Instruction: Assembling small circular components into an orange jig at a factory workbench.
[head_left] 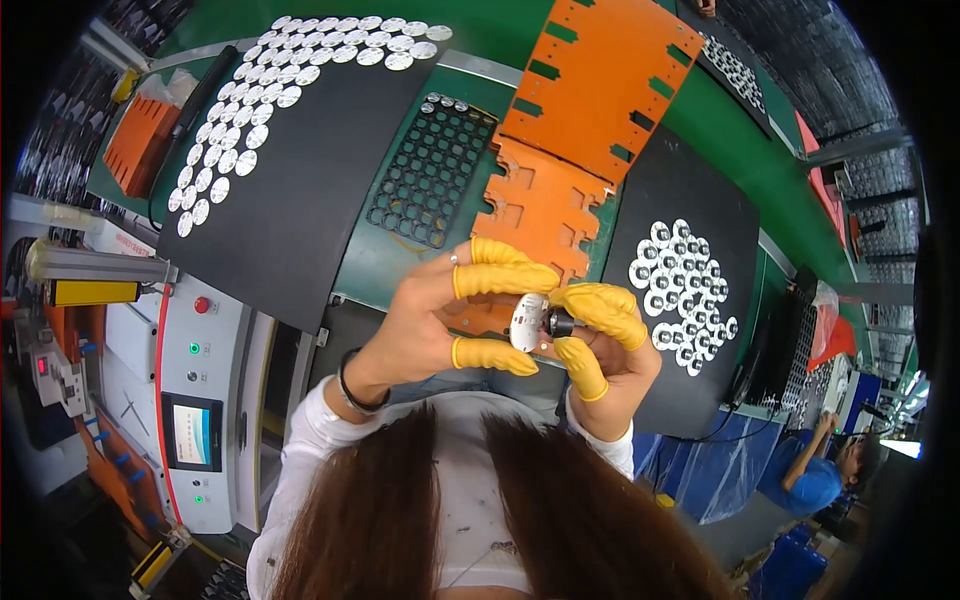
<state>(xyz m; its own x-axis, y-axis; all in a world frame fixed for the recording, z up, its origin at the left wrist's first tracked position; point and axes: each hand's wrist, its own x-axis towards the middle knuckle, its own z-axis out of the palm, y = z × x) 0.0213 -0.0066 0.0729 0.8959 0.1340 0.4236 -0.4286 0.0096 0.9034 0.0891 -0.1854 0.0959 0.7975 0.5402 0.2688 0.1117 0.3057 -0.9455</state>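
Observation:
My left hand (425, 315), yellow covers on its fingers, pinches a white round disc (526, 324) tilted on edge. In my right hand (612, 355), also with yellow finger covers, is a small black cylindrical part (560, 322), held right against the disc's face. Whether the two are joined cannot be seen. Both hands are over the near end of an orange slotted fixture (545, 200). To their right, several white discs with black parts on them (685, 290) lie grouped on a black mat (690, 190).
Rows of flat white discs (245, 125) lie on a black mat (300, 190) at the left. Between mat and fixture lies a black tray with round holes (425, 170). A machine with a screen (192, 432) stands left. Another person (810, 480) sits at far right.

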